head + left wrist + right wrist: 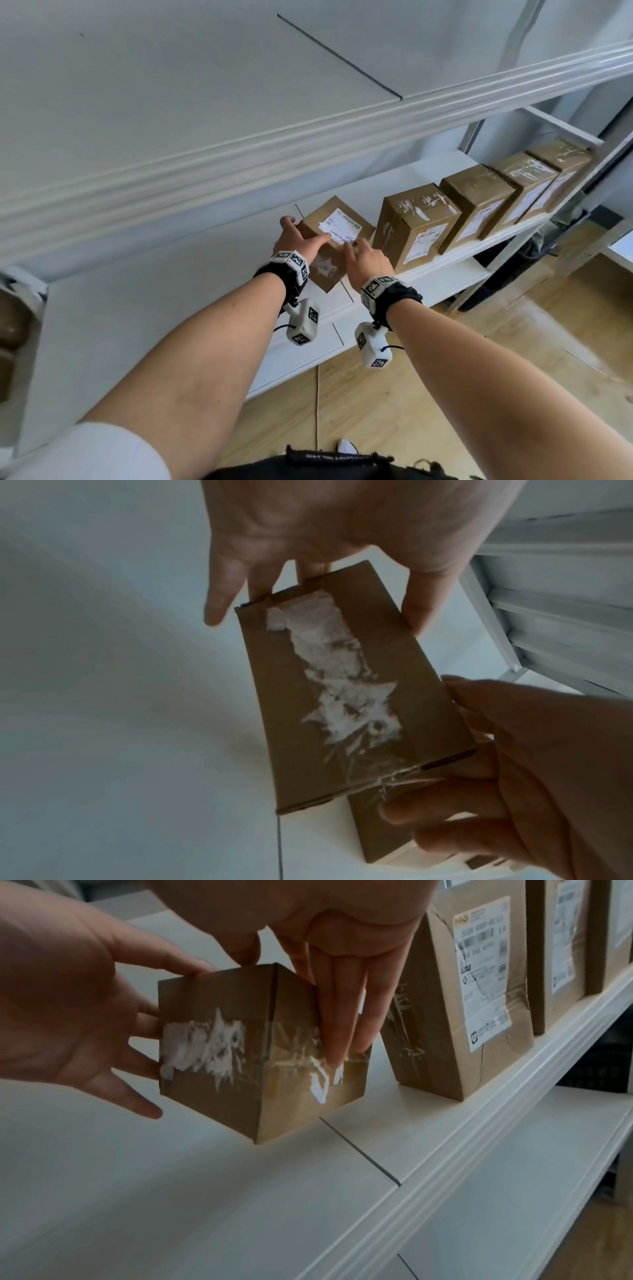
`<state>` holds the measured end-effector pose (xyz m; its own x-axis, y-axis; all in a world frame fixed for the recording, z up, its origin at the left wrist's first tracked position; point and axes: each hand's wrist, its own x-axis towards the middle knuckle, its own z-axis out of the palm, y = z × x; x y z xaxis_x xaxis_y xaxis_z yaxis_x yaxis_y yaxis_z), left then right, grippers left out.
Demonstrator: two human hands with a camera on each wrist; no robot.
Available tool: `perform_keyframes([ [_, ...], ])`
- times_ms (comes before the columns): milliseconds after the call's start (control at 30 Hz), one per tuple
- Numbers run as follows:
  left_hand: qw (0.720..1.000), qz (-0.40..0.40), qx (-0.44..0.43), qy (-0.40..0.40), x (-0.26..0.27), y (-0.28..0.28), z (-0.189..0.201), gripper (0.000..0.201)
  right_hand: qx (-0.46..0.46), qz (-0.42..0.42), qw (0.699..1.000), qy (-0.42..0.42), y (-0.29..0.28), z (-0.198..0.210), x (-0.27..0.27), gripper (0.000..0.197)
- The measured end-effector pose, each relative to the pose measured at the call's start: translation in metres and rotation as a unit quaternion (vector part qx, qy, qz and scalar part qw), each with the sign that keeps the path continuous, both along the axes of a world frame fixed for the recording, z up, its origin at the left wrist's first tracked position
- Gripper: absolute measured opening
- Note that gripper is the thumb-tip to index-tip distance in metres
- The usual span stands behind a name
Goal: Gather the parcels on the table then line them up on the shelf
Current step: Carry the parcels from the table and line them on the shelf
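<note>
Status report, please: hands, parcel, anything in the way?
Left hand and right hand both hold small parcel. Parcel at white shelf, askew, left of row of four parcels. Gap beside row free.

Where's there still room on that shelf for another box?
Bare shelf lies left of the held parcel. Rightward it's crowded: four parcels in a row, the right hand's fingers filling the gap beside the nearest parcel.
</note>
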<state>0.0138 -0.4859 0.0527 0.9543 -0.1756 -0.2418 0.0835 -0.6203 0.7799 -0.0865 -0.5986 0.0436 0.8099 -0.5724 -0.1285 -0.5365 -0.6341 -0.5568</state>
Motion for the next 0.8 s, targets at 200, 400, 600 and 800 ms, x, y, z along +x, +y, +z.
perform_keyframes([
  [200, 0.996, -0.004, 0.063, -0.069, 0.015, -0.007, 0.015, 0.073, -0.002, 0.074, 0.997, 0.014, -0.001, 0.000, 0.013, 0.046],
  [400, 0.967, -0.166, 0.107, -0.163, 0.019, -0.017, 0.040, 0.072, -0.065, 0.080, 0.994, 0.035, -0.019, 0.019, 0.019, 0.039],
  [600, 0.911, -0.323, 0.180, -0.183, 0.007, -0.034, 0.038, 0.093, -0.086, 0.047, 0.995, -0.025, -0.037, 0.038, 0.018, 0.067],
  [800, 0.903, -0.318, 0.232, -0.171, 0.006, -0.029, 0.023, 0.122, -0.086, 0.077, 0.993, -0.009, -0.042, 0.028, 0.008, 0.049],
])
